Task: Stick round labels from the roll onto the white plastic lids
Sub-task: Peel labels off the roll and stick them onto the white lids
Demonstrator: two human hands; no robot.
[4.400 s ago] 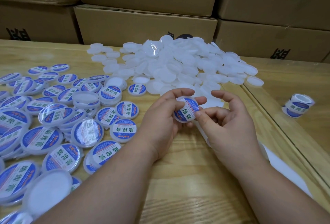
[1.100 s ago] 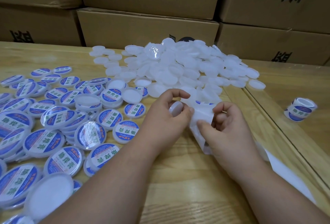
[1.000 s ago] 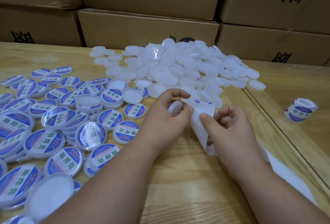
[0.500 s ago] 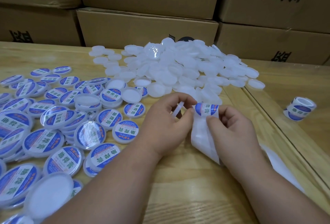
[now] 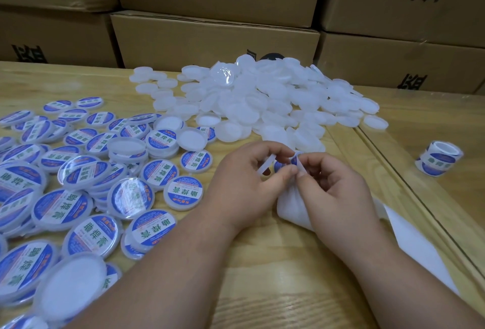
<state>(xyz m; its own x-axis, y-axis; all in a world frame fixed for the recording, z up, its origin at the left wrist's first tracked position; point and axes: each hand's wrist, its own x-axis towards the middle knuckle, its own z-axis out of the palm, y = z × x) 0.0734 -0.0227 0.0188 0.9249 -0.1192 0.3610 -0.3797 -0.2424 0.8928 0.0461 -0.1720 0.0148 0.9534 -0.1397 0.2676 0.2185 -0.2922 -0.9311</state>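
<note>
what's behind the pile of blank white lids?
Behind the pile of blank lids stand stacked cardboard boxes. A dark round object pokes up over the pile's top edge; the lids cover most of it, so what it is can't be told.

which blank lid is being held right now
The white plastic lid pinched edge-on in the left hand; the other blank lids lie heaped on the table.

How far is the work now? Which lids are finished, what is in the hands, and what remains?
Done: many labelled lids lie spread on the left of the table. In hand: the left hand holds a blank lid on edge, while the right hand pinches a label at the backing strip. Left: a big pile of white lids, and a label roll at the right.
</note>
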